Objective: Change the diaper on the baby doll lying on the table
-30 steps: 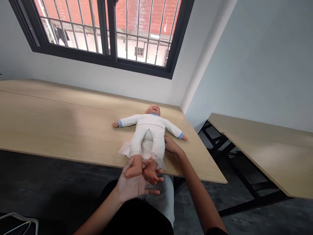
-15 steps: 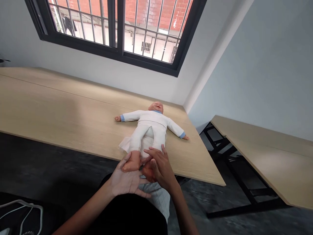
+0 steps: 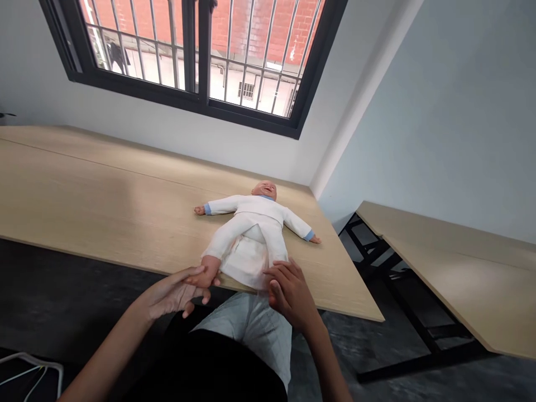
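A baby doll (image 3: pixel 259 212) in white clothes with blue cuffs lies on its back on the wooden table (image 3: pixel 159 223), arms spread and legs parted toward me. Between its legs lies a white cloth or pad (image 3: pixel 245 262), reaching the table's front edge. My left hand (image 3: pixel 180 293) holds the doll's bare foot on the left, thumb on top and fingers curled below. Over the doll's other lower leg rests my right hand (image 3: pixel 288 290), its fingers bent around the leg end; the foot there is hidden behind it.
Past the table's right edge stands a second wooden table (image 3: pixel 452 257) on black metal legs. A barred window (image 3: pixel 192 61) is in the wall behind the doll. White wire-like loops (image 3: pixel 37 365) show at the lower left.
My left hand has moved left with the doll's foot, spreading the legs apart. More of the white cloth shows between them. My right hand has shifted slightly right with the other leg.
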Motion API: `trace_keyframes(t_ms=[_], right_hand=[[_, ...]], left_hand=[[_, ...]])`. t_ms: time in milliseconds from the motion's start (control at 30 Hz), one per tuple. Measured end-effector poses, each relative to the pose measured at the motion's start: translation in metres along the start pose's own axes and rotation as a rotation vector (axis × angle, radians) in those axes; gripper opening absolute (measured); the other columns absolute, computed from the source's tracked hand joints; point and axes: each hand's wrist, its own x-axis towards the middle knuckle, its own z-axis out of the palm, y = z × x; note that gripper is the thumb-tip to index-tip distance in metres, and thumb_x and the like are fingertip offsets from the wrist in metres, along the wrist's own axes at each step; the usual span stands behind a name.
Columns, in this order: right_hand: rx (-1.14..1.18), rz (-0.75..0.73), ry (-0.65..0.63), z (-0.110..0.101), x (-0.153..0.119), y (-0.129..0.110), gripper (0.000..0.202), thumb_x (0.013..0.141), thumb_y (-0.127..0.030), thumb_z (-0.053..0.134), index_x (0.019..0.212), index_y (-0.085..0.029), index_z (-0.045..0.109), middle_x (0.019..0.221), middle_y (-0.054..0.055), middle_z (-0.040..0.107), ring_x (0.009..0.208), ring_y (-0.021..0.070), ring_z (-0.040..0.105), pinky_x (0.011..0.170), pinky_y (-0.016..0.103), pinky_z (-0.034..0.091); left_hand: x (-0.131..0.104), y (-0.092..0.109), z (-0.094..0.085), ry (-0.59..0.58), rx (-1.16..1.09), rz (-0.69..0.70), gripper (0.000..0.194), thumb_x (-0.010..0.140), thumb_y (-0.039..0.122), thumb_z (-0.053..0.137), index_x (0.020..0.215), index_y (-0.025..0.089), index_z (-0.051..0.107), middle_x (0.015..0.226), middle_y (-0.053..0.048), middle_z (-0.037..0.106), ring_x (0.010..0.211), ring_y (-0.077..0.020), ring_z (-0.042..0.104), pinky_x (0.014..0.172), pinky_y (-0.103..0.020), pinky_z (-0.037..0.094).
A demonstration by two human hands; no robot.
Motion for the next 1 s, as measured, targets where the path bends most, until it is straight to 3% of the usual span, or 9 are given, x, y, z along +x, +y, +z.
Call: trace_keyframes(t_ms=[100,200,367,533,633,700,800,900,1000], right_hand=[[-0.115,0.019,0.010,-0.004,0.001,0.008,0.031,0.105,-0.029,0.035,0.105,-0.021,0.064,0.105,0.006,0.069,0.115,0.0238,0.057,0.115,0.050,0.029],[-0.176,0.054,0.032,-0.005,0.003,0.009,0.027,0.104,-0.027,0.038,0.100,-0.020,0.065,0.101,0.006,0.070,0.108,0.0237,0.060,0.113,0.051,0.032],[-0.178,0.085,0.050,0.007,0.013,-0.011,0.021,0.101,-0.033,0.049,0.109,-0.020,0.063,0.105,0.008,0.070,0.106,0.0249,0.062,0.115,0.054,0.031],[-0.174,0.049,0.010,0.040,0.031,-0.041,0.061,0.089,-0.048,0.067,0.139,-0.018,0.050,0.138,0.015,0.058,0.128,0.0298,0.053,0.117,0.055,0.029],[-0.226,0.131,-0.006,0.056,0.042,-0.050,0.055,0.088,-0.027,0.066,0.140,-0.018,0.051,0.144,0.015,0.053,0.131,0.0306,0.051,0.116,0.053,0.033],[-0.215,0.207,-0.016,0.060,0.047,-0.051,0.049,0.083,-0.010,0.061,0.131,-0.018,0.060,0.136,0.013,0.061,0.125,0.0298,0.056,0.113,0.050,0.037],[-0.153,0.277,-0.021,0.056,0.047,-0.049,0.050,0.077,-0.002,0.055,0.121,-0.020,0.067,0.121,0.009,0.070,0.110,0.0282,0.064,0.102,0.046,0.047],[-0.106,0.275,0.020,0.044,0.038,-0.042,0.055,0.075,0.001,0.049,0.122,-0.022,0.067,0.117,0.007,0.072,0.102,0.0261,0.067,0.091,0.041,0.052],[-0.098,0.236,0.093,0.032,0.026,-0.035,0.053,0.078,0.000,0.045,0.123,-0.020,0.066,0.113,0.008,0.073,0.099,0.0247,0.068,0.086,0.037,0.054]], left_hand=[[-0.008,0.008,0.005,0.213,0.142,0.075,0.041,0.074,0.032,0.080,0.105,0.011,0.063,0.091,-0.008,0.068,0.062,-0.0134,0.062,0.038,-0.019,0.049],[-0.014,0.013,0.013,0.411,0.232,0.156,0.058,0.065,0.028,0.085,0.113,0.016,0.055,0.077,0.000,0.066,0.060,-0.0134,0.063,0.051,-0.023,0.055],[-0.013,0.014,0.019,0.605,0.449,0.285,0.068,0.066,0.042,0.080,0.120,0.016,0.048,0.071,0.002,0.067,0.059,-0.0149,0.065,0.065,-0.029,0.057],[-0.007,0.011,0.018,0.670,0.634,0.365,0.064,0.070,0.052,0.074,0.117,0.015,0.050,0.076,0.002,0.064,0.053,-0.0131,0.062,0.056,-0.028,0.053],[-0.006,0.009,0.015,0.664,0.700,0.403,0.064,0.068,0.054,0.074,0.114,0.016,0.050,0.092,-0.002,0.063,0.051,-0.0101,0.059,0.050,-0.027,0.052],[-0.006,0.008,0.013,0.656,0.724,0.390,0.065,0.066,0.054,0.075,0.113,0.016,0.049,0.102,-0.004,0.060,0.052,-0.0102,0.059,0.048,-0.029,0.053],[-0.006,0.006,0.012,0.638,0.780,0.363,0.070,0.068,0.055,0.074,0.122,0.018,0.047,0.104,-0.004,0.057,0.053,-0.0113,0.060,0.048,-0.029,0.053],[-0.006,0.005,0.012,0.645,0.880,0.410,0.077,0.075,0.052,0.069,0.139,0.020,0.042,0.088,0.001,0.058,0.056,-0.0135,0.060,0.051,-0.026,0.048],[-0.004,0.003,0.013,0.664,0.972,0.487,0.075,0.077,0.048,0.067,0.143,0.019,0.045,0.076,0.003,0.060,0.060,-0.0152,0.058,0.059,-0.026,0.045]])
